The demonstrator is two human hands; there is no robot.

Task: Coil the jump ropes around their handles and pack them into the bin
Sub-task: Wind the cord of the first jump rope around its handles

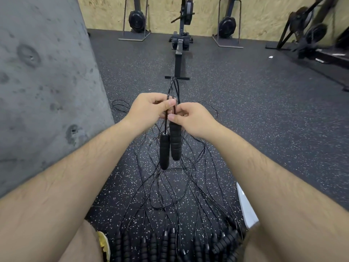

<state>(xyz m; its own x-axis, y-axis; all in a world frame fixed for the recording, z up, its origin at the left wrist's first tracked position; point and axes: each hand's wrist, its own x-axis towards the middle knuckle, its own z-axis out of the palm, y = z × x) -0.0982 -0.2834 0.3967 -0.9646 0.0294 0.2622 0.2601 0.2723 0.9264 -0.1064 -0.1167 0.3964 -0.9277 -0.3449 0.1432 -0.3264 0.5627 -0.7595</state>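
Observation:
Two black ribbed jump-rope handles [170, 146] hang side by side in mid-air. My left hand [149, 107] pinches their thin black cord [174, 87], which loops up above my fingers. My right hand [190, 119] pinches the top of the right handle just beside it. On the floor by my knees lies a row of several more black handles [170, 244]. Their cords [170, 190] spread in tangled loops over the speckled floor. A white bin edge [245, 207] shows at the lower right, mostly hidden behind my right forearm.
A grey concrete pillar [47, 82] stands close on the left. A rowing machine [179, 53] lies straight ahead, with more upright ones [136, 19] along the plywood wall. Black gym gear [311, 35] stands at the far right. Speckled rubber floor [245, 110] stretches to the right.

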